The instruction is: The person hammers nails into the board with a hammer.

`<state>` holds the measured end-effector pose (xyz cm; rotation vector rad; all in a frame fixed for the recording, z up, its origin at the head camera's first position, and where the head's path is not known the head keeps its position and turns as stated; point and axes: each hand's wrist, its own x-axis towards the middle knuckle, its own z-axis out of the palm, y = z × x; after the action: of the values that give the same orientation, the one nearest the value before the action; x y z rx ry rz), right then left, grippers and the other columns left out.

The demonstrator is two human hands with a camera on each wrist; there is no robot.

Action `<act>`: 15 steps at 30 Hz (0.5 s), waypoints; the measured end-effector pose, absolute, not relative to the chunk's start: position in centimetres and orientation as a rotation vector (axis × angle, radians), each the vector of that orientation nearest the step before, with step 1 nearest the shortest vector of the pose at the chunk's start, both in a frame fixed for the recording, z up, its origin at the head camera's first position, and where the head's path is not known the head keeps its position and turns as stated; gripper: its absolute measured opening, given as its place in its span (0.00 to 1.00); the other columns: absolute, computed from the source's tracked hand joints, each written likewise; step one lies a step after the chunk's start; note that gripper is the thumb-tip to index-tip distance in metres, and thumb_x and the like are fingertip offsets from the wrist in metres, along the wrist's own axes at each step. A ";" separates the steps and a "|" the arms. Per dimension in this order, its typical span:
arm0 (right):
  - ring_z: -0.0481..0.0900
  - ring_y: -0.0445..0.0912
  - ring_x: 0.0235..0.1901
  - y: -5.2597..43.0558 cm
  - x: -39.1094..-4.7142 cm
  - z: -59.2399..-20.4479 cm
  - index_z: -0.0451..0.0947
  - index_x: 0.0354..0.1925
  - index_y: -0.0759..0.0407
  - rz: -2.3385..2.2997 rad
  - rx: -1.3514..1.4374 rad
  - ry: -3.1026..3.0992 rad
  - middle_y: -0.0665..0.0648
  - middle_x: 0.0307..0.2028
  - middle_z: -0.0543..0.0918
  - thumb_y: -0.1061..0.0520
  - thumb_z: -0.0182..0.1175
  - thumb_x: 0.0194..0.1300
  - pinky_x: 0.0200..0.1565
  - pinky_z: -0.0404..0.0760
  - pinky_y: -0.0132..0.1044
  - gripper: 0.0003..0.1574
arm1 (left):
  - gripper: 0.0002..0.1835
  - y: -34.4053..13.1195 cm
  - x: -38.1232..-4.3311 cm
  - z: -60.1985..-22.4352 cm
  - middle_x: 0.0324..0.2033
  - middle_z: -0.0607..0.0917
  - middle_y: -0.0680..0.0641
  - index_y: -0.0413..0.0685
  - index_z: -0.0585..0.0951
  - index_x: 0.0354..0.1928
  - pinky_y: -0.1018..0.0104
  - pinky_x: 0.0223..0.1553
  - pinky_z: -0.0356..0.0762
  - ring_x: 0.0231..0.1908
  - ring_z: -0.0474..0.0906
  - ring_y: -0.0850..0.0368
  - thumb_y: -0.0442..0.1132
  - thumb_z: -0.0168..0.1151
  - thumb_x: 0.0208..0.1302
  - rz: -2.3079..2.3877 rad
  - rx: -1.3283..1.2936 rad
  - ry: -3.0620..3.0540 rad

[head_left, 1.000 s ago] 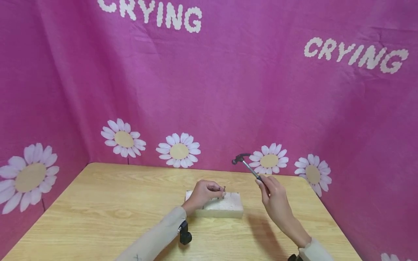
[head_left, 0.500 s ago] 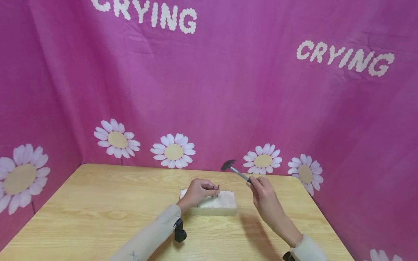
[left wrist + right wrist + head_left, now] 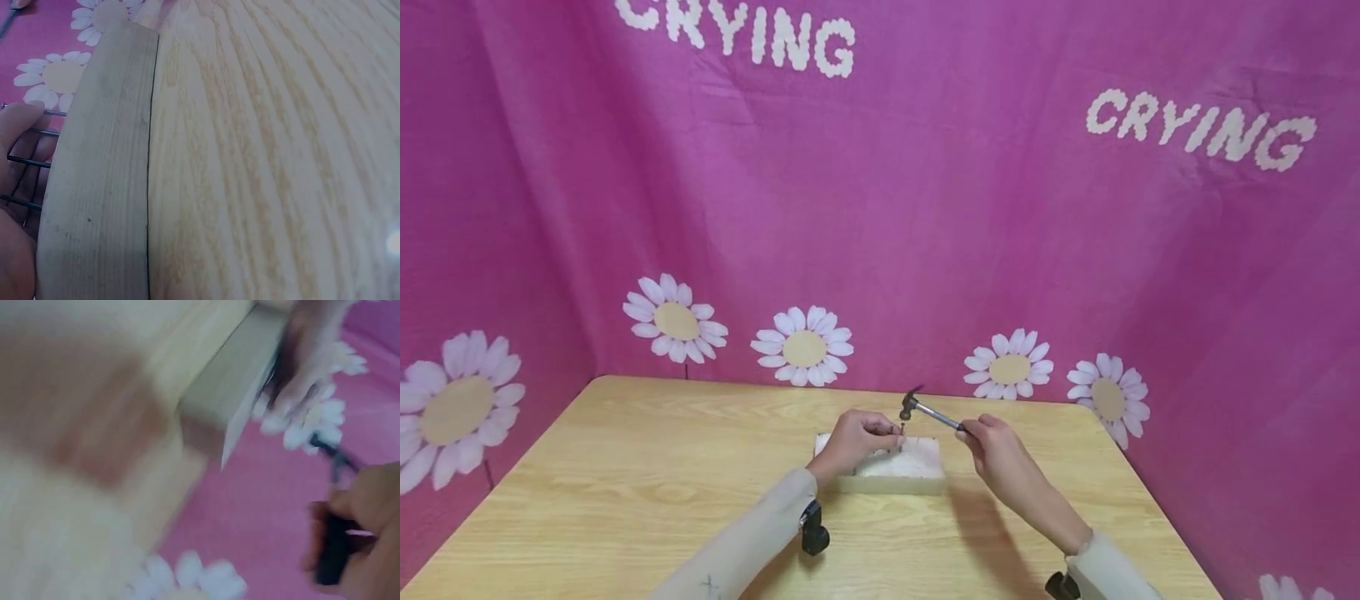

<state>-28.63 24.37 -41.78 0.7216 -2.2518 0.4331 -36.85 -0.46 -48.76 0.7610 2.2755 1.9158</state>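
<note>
A pale wooden block point(image 3: 917, 462) lies on the table in the middle of the head view. Over its top, the thumb and fingers of my left hand point(image 3: 852, 442) pinch an upright nail point(image 3: 902, 430). My right hand point(image 3: 1006, 458) grips the dark handle of a claw hammer point(image 3: 934, 414). The hammer's head is right at the top of the nail; whether they touch is hard to tell. In the left wrist view, several nails point(image 3: 28, 161) stick out of the block's top face beside the left fingers. The right wrist view is blurred.
The light wood-grain table point(image 3: 700, 467) carries the block. A pink cloth point(image 3: 925, 208) with daisies and lettering hangs behind and at both sides of the table. Small black cameras point(image 3: 814, 529) are strapped at both wrists.
The hammer has come down and left from above the block to the nail's top, its head tilting downward. My left hand keeps its pinch on the nail. The head view has shifted slightly.
</note>
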 end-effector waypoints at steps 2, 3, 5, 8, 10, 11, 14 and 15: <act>0.69 0.40 0.26 24.3 -28.8 -41.5 0.83 0.35 0.66 0.452 0.696 -2.200 0.51 0.24 0.73 0.73 0.70 0.62 0.26 0.73 0.34 0.07 | 0.07 -0.4 -36.9 -48.7 0.35 0.93 0.46 0.40 0.91 0.40 0.74 0.37 0.80 0.32 0.83 0.66 0.36 0.77 0.63 1.913 0.760 2.271; 0.70 0.42 0.27 24.3 -28.8 -41.4 0.83 0.37 0.67 0.464 0.672 -2.153 0.53 0.25 0.74 0.73 0.70 0.62 0.28 0.74 0.36 0.07 | 0.08 -0.4 -36.8 -48.7 0.36 0.93 0.46 0.39 0.91 0.40 0.74 0.37 0.80 0.32 0.84 0.65 0.36 0.77 0.63 1.913 0.762 2.266; 0.72 0.45 0.28 24.3 -28.8 -41.4 0.83 0.39 0.68 0.481 0.656 -2.092 0.55 0.27 0.75 0.73 0.70 0.62 0.29 0.75 0.38 0.08 | 0.08 -0.3 -36.8 -48.6 0.36 0.93 0.46 0.40 0.91 0.41 0.74 0.38 0.81 0.33 0.84 0.65 0.36 0.77 0.63 1.904 0.760 2.271; 0.71 0.44 0.26 24.3 -28.7 -41.7 0.82 0.36 0.67 0.432 0.698 -2.140 0.53 0.25 0.73 0.73 0.71 0.61 0.28 0.75 0.37 0.07 | 0.07 -0.3 -36.8 -48.4 0.36 0.93 0.46 0.41 0.92 0.40 0.73 0.38 0.80 0.33 0.84 0.65 0.37 0.77 0.63 1.901 0.761 2.298; 0.71 0.43 0.26 24.2 -28.6 -41.9 0.81 0.33 0.64 0.369 0.727 -2.183 0.51 0.24 0.72 0.73 0.71 0.60 0.27 0.75 0.37 0.09 | 0.06 -0.4 -36.8 -48.4 0.35 0.93 0.46 0.42 0.92 0.39 0.73 0.38 0.80 0.33 0.84 0.66 0.37 0.77 0.63 1.905 0.764 2.315; 0.71 0.43 0.26 24.2 -28.6 -42.0 0.80 0.33 0.64 0.363 0.730 -2.183 0.51 0.24 0.72 0.73 0.71 0.60 0.27 0.75 0.37 0.10 | 0.06 -0.4 -36.8 -48.4 0.35 0.93 0.46 0.43 0.92 0.39 0.74 0.38 0.80 0.33 0.84 0.66 0.36 0.77 0.63 1.906 0.764 2.314; 0.73 0.46 0.28 24.1 -28.6 -41.8 0.81 0.37 0.67 0.427 0.651 -2.083 0.55 0.27 0.75 0.74 0.70 0.60 0.29 0.76 0.39 0.09 | 0.05 -0.4 -36.8 -48.6 0.35 0.93 0.47 0.43 0.92 0.39 0.74 0.37 0.80 0.33 0.83 0.66 0.36 0.77 0.63 1.901 0.754 2.311; 0.73 0.47 0.29 24.1 -28.6 -41.7 0.81 0.40 0.68 0.465 0.626 -2.051 0.57 0.29 0.76 0.75 0.70 0.61 0.30 0.76 0.40 0.10 | 0.05 -0.4 -36.8 -48.7 0.35 0.93 0.47 0.43 0.92 0.39 0.74 0.37 0.80 0.33 0.83 0.66 0.36 0.77 0.63 1.899 0.752 2.306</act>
<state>-28.62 24.14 -41.73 0.6262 -2.0514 0.4646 -36.84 -0.44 -48.69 0.7517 2.3061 1.8990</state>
